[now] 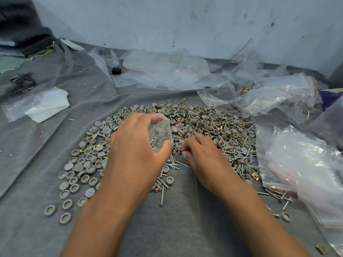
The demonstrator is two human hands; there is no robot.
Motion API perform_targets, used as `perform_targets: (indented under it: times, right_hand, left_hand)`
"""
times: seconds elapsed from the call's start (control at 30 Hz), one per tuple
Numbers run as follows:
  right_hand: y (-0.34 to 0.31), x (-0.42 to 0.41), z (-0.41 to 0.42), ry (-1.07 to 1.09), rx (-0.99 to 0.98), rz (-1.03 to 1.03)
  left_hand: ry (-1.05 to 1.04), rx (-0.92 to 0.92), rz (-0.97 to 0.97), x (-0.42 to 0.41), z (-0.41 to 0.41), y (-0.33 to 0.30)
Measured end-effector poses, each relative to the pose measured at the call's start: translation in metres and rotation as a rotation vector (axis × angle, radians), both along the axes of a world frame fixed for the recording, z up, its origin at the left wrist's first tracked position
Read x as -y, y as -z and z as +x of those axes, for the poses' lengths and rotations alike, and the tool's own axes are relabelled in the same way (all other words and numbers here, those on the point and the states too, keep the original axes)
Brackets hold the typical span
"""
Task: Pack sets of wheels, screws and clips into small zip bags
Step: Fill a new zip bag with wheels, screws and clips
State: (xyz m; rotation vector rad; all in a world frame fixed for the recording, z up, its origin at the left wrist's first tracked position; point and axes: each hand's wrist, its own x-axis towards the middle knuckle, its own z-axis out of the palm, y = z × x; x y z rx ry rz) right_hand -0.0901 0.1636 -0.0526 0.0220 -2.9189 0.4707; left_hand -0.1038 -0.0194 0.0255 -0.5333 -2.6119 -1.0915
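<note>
A wide heap of grey round wheels (pixel 84 165), silver screws (pixel 235 154) and small brass clips (pixel 255 176) lies spread on a grey cloth. My left hand (pixel 135 153) holds a small clear zip bag (pixel 161 133) upright over the heap, thumb and fingers pinching its sides; a few parts show inside it. Just to the right, my right hand (pixel 202 160) rests on the pile with its fingertips pinched on a small dark piece, near the bag's lower edge. What that piece is I cannot make out.
Crumpled clear bags with red zip lines (pixel 304 164) pile up at the right and along the back (pixel 167 69). A white sheet in plastic (pixel 46 104) lies at left. A small black cap (pixel 116 70) and black ties (pixel 23 82) sit farther back. A pale wall stands behind.
</note>
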Motion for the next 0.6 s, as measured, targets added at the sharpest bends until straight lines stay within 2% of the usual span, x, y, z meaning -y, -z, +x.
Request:
perform_targets:
  times: [0.1,0.17,0.23,0.33,0.4,0.53,0.6]
  right_hand:
    - [-0.011,0.001,0.002,0.053,-0.077,-0.363]
    - [-0.022,0.006,0.005,0.041,-0.278,-0.509]
    - [-0.035,0.015,0.011,-0.015,-0.472,-0.511]
    - [-0.044,0.023,0.019,-0.115,-0.619,-0.427]
    - [-0.044,0.026,0.022,-0.152,-0.642,-0.335]
    - [-0.045,0.027,0.025,-0.114,-0.672,-0.360]
    - [-0.045,0.027,0.024,-0.118,-0.675,-0.303]
  left_hand:
    - [0.006,-0.003,-0.010,0.000,0.000,0.001]
    - [0.012,-0.008,-0.033,-0.002,-0.001,0.002]
    - [0.020,-0.011,-0.071,-0.004,-0.002,0.003]
    - [0.039,-0.024,-0.135,-0.007,-0.001,0.005]
    - [0.051,-0.030,-0.175,-0.009,-0.001,0.007]
    - [0.057,-0.031,-0.217,-0.010,0.000,0.010]
    - [0.062,-0.031,-0.216,-0.011,0.000,0.010]
